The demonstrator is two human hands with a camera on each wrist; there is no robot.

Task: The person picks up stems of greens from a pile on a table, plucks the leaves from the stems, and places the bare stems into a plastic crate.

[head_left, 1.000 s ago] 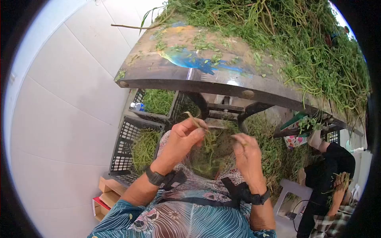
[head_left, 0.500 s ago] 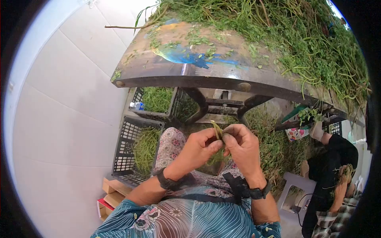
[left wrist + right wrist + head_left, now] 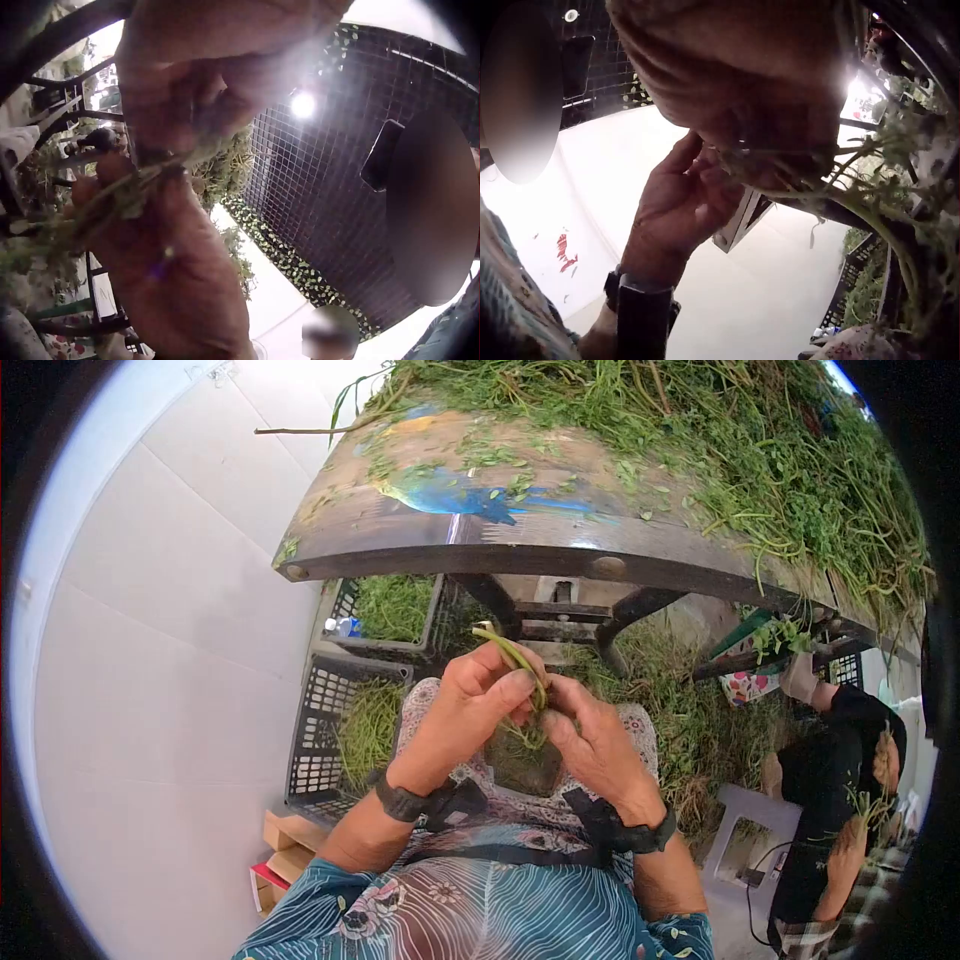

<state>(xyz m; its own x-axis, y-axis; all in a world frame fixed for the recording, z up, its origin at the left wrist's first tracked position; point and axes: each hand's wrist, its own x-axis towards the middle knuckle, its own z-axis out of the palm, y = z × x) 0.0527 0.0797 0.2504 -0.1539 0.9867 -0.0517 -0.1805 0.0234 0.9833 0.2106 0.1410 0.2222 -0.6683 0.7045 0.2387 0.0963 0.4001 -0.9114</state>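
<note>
You are mid-way through a big job, as far as the piles tell. The table (image 3: 420,540) ahead still carries a deep heap of greens (image 3: 760,470), so most of the sorting looks undone. To your left, two black crates (image 3: 330,730) already hold a fair layer of picked stems, and more trimmings lie on the floor under the table.

Right now you have one stem (image 3: 508,656) in work over your lap. Your left hand (image 3: 470,705) pinches it between thumb and fingers, with the stem's tip sticking up and away past the knuckles toward the table edge. Your right hand (image 3: 590,745) meets it just beside the left thumb, its fingers curled onto the stem's lower, leafy end, which hangs between both palms. The right wrist view shows thin green strands trailing under that hand.

I judge this stem not yet finished: it is held by both hands and not yet in a crate.
</note>
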